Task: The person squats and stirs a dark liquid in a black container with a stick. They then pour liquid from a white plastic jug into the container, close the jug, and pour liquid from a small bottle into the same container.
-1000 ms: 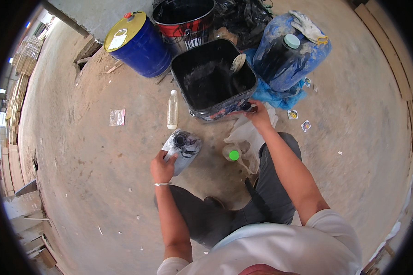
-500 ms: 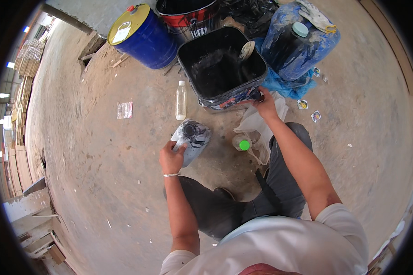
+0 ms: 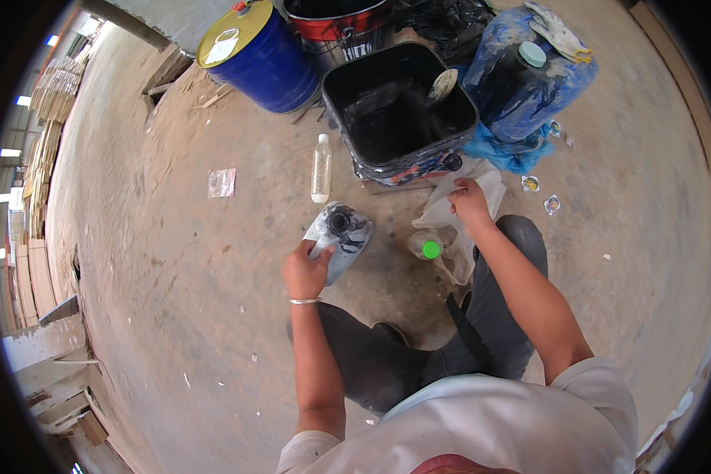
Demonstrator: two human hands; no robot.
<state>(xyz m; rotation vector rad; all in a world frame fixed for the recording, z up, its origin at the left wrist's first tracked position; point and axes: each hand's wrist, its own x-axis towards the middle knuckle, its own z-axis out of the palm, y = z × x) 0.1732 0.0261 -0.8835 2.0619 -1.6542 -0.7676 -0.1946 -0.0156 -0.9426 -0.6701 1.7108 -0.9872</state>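
My left hand [image 3: 306,268] is closed on the side of a whitish plastic jug [image 3: 347,257]. Black smears cover the jug's top around its dark round mouth or cap. A short distance below the bucket's near right corner, my right hand [image 3: 470,204] has its fingers curled over a crumpled clear plastic bag [image 3: 490,189]; whether it pinches the bag is hard to see. The square black bucket [image 3: 395,103] is stained inside, and a pale-ended tool [image 3: 443,84] leans in it. A bottle with a green cap [image 3: 430,249] lies by the bag, between my knees.
A slim clear bottle [image 3: 321,170] stands left of the bucket. Behind are a blue drum [image 3: 272,71] with a yellow lid and a red-banded black pail [image 3: 340,30]. At the right sits a blue-smeared jug [image 3: 521,79] with a glove [image 3: 557,31] on top.
My right hand has come away from the bucket's near right corner and moved down over the bag. My left hand still holds the jug. The whole view has shifted slightly.
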